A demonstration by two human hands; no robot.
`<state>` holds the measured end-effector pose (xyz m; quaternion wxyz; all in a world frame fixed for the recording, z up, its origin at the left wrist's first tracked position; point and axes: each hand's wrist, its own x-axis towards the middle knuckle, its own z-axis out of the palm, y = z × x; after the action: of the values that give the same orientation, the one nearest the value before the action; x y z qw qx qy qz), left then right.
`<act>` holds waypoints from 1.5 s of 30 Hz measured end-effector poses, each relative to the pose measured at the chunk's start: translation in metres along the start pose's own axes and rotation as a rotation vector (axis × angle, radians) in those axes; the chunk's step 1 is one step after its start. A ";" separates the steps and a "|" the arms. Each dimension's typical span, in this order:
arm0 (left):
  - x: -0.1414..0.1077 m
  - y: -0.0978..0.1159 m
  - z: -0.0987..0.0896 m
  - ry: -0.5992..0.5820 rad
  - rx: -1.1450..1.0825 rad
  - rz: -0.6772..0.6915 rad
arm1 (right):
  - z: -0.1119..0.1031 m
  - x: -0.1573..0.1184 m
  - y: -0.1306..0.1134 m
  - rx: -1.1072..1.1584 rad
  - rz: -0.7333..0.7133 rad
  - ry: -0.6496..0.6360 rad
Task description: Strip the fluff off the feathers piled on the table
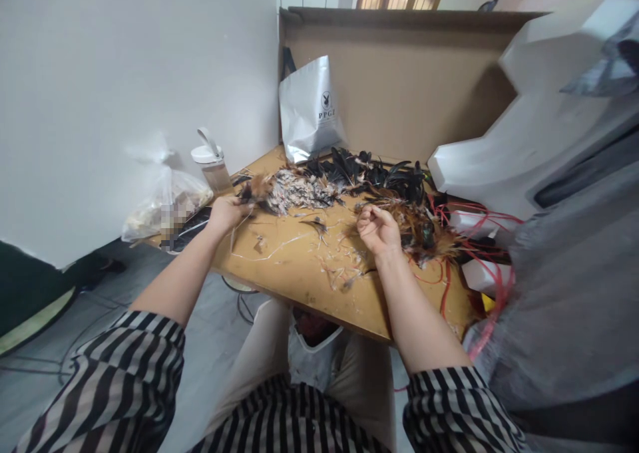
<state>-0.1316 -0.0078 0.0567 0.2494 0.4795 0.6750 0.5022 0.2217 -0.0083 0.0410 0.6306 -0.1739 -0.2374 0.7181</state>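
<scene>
My left hand is at the left part of the wooden table, its fingers closed at the end of a bundle of brown and dark feathers. A white thread runs over the tabletop from near that hand. Palm up and fingers curled, my right hand is beside a pile of brown feathers; what its fingers pinch, if anything, is too small to make out. Pale fluffy feathers and long black feathers lie across the back. Small feather scraps are scattered between the hands.
A silver bag stands at the back against a cardboard panel. At the left are a lidded bottle and a clear plastic bag. Red strings and white boxes crowd the right side. Below the table edge is a bin.
</scene>
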 end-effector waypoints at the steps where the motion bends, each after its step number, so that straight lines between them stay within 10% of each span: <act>1: 0.000 0.004 -0.003 0.014 0.019 0.027 | 0.000 0.000 0.000 -0.017 0.019 0.003; 6: -0.017 0.025 0.011 -0.201 -0.354 -0.057 | 0.003 0.000 0.006 -0.182 0.089 0.001; 12: -0.063 0.043 0.086 -0.617 -0.603 -0.288 | 0.009 -0.006 0.011 -0.359 0.135 -0.122; 20: -0.077 0.041 0.151 -0.839 -0.807 -0.472 | 0.008 -0.006 0.009 -0.469 0.092 -0.111; 45: -0.090 0.023 0.162 -0.966 -0.825 -0.477 | 0.005 -0.003 0.021 -0.609 0.026 -0.086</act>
<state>0.0471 -0.0169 0.0047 0.7893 0.3537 0.3285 0.3794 0.2021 -0.0137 0.0327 0.5294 -0.3274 -0.4661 0.6287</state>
